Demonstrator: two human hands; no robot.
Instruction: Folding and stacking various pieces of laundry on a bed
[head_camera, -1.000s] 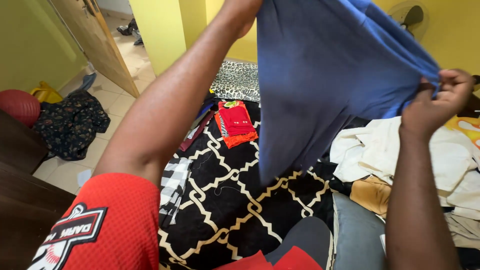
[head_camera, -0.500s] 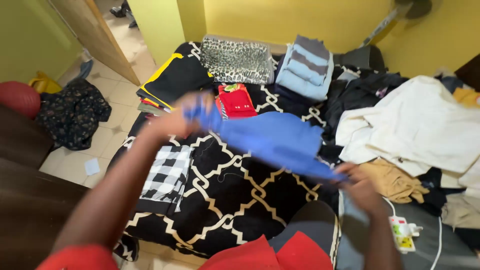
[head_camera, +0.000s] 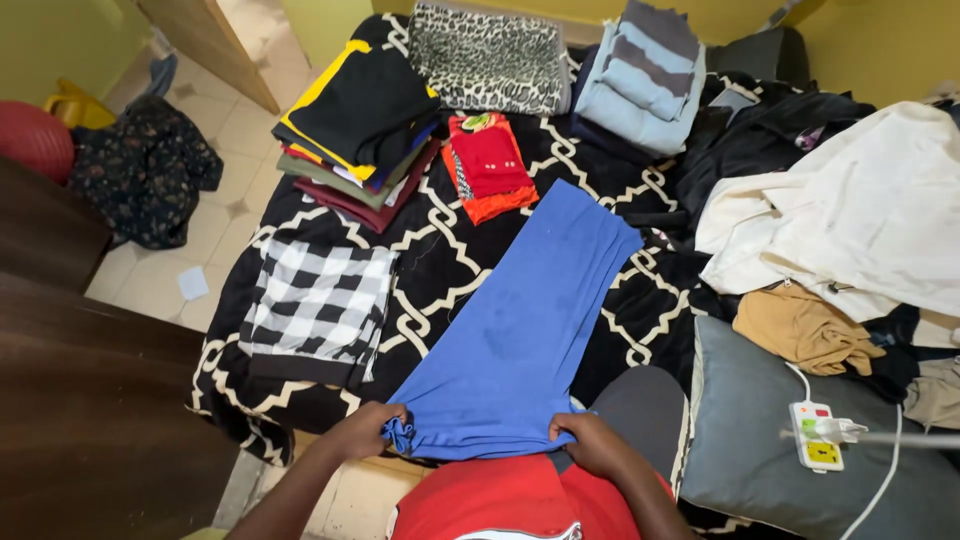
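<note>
A blue garment (head_camera: 520, 330) lies spread flat on a bed covered by a black-and-white patterned blanket (head_camera: 440, 255), running from the bed's near edge toward its middle. The left hand (head_camera: 365, 430) and right hand (head_camera: 590, 440) each pinch a near corner of the garment, fingers closed on the cloth. Doing this well likely means keeping both corners level and the fabric taut. A checked cloth (head_camera: 315, 300) lies near the left edge; folded stacks (head_camera: 355, 125) sit toward the far edge.

Soft even light, sharp, wide-angle bowing
</note>
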